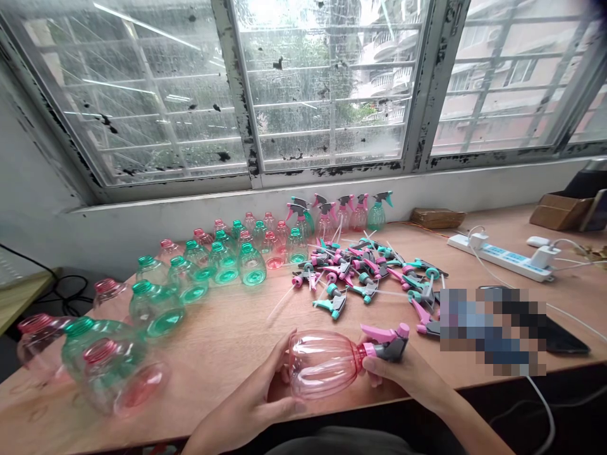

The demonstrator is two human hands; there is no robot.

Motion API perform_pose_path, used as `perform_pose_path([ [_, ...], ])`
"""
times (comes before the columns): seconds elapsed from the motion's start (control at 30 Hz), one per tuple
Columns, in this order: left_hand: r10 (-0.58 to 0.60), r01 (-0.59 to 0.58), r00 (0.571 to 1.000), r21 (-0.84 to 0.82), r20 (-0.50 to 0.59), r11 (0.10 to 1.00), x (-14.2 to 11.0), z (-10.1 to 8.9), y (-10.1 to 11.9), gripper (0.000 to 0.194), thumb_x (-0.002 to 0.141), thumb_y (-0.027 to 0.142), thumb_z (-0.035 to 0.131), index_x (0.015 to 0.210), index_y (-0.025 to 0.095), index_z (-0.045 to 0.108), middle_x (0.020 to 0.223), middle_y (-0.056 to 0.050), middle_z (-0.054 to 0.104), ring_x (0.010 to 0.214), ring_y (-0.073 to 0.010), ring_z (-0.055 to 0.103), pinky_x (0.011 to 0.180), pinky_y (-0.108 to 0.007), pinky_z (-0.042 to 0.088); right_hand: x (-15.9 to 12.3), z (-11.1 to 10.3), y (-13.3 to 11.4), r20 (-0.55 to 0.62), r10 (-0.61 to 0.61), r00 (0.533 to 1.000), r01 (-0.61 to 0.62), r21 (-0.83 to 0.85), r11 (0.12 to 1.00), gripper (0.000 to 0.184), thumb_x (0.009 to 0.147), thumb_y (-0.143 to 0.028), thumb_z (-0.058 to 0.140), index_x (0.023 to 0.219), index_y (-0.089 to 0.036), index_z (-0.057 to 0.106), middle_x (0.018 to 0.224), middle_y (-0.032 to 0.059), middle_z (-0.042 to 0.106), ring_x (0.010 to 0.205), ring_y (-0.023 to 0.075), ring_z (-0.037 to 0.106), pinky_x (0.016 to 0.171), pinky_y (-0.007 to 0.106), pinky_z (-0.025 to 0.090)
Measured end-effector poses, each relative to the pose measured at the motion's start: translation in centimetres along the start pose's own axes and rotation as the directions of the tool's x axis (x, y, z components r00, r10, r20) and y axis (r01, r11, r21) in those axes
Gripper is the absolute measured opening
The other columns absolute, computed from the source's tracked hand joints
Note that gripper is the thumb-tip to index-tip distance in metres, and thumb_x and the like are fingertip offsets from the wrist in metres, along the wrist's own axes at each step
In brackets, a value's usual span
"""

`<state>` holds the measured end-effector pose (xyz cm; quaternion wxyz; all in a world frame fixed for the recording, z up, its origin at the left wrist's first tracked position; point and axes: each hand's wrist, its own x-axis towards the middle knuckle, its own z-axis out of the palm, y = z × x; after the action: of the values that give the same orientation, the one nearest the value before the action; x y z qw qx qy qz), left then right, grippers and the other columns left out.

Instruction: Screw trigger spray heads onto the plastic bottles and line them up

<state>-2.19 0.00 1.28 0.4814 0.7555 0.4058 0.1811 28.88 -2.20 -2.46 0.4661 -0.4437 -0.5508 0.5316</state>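
Note:
A clear pink spray bottle (323, 365) lies on its side between my hands, above the table's front edge. My left hand (270, 385) is wrapped round its base end. At the neck, my right hand (403, 373) grips the collar of a pink and grey spray trigger (389, 344), which sits on the bottle's mouth. Whether the trigger is fully screwed on, I cannot tell. Beyond the bottle, a heap of loose pink, teal and grey spray triggers (355, 262) with thin white tubes is spread over the table.
Open green bottles (156, 309) and pink bottles (130, 379) stand at the left. Several bottles with triggers (344, 212) stand by the wall. A white power strip (502, 256), a wooden block (436, 218) and a blurred-out patch (493, 332) are at the right.

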Motion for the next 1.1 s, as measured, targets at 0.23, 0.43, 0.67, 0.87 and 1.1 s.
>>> perform_pose_path([
  [0.23,0.043,-0.042,0.999,0.04,-0.014,0.998,0.1,0.0,-1.4,0.093,0.095,0.036,0.066,0.164,0.033,0.004,0.162,-0.004,0.041,0.152,-0.0339,0.03,0.126,-0.045,0.029,0.1,0.0,0.3,0.032,-0.017,0.999,0.016,0.034,0.999,0.039,0.081,-0.055,0.079,0.078,-0.017,0.072,0.06,-0.0012,0.062,0.06,0.0167,0.056,0.063,0.03,0.047],
  [0.43,0.013,-0.012,1.0,0.085,-0.018,0.996,0.0,0.0,-0.9,0.097,0.092,0.031,0.068,0.165,0.032,0.004,0.172,-0.004,0.021,0.157,-0.0342,0.019,0.129,-0.046,0.021,0.1,-0.1,0.3,0.043,-0.015,0.999,0.013,0.036,0.999,0.038,0.082,-0.053,0.079,0.077,-0.016,0.073,0.062,-0.0006,0.063,0.061,0.0161,0.056,0.063,0.029,0.046],
  [0.67,-0.017,0.019,0.999,0.061,-0.028,0.998,-0.1,0.0,0.1,0.101,0.089,0.027,0.072,0.165,0.031,0.005,0.173,-0.002,0.019,0.158,-0.034,0.015,0.129,-0.047,0.018,0.1,0.1,0.1,0.019,-0.006,1.0,0.005,0.029,1.0,0.039,0.08,-0.055,0.079,0.077,-0.017,0.072,0.061,-0.0014,0.062,0.06,0.0165,0.056,0.063,0.03,0.048],
  [0.87,-0.021,0.021,1.0,0.04,-0.021,0.999,-0.1,0.0,0.2,0.097,0.089,0.032,0.073,0.165,0.028,0.012,0.173,-0.003,0.019,0.159,-0.0308,0.015,0.13,-0.044,0.016,0.1,0.1,-0.1,0.035,-0.02,0.999,0.019,0.042,0.999,0.038,0.081,-0.054,0.079,0.075,-0.017,0.071,0.061,-0.0016,0.061,0.06,0.016,0.055,0.062,0.029,0.046],
  [1.1,-0.017,0.018,1.0,0.047,-0.026,0.999,-0.1,0.0,0.3,0.097,0.089,0.03,0.073,0.164,0.031,0.013,0.172,-0.002,0.021,0.158,-0.0327,0.016,0.13,-0.047,0.018,0.0,0.2,-0.2,0.045,-0.008,0.999,0.005,0.059,0.998,0.035,0.082,-0.051,0.08,0.076,-0.017,0.071,0.063,-0.0015,0.062,0.061,0.0155,0.054,0.063,0.029,0.045],
])
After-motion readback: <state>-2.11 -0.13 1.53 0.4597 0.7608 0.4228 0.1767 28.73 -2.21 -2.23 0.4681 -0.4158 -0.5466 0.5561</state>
